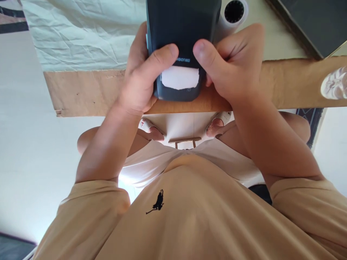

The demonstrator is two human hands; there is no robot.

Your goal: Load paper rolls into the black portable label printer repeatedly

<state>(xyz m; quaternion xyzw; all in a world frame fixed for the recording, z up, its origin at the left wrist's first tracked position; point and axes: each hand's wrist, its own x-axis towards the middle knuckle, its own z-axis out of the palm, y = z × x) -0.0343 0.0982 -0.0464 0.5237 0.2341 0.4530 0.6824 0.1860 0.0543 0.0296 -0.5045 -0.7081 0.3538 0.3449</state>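
Observation:
A dark handheld device (183,32) is held upright over the table's front edge, its top cut off by the frame. A torn piece of white paper (180,77) sticks out of its lower part, below some small pale lettering. My left hand (148,72) grips the device's left side, with the thumb lying on its face. On the other side my right hand (231,63) holds it, the thumb near the lettering and the other fingers mostly hidden behind.
Just behind my right hand is a white roll with a dark core (234,12). A dark flat panel (317,25) lies at the upper right, and a clear glass (334,85) stands at the right edge. Crumpled pale cloth (84,32) covers the table's left part.

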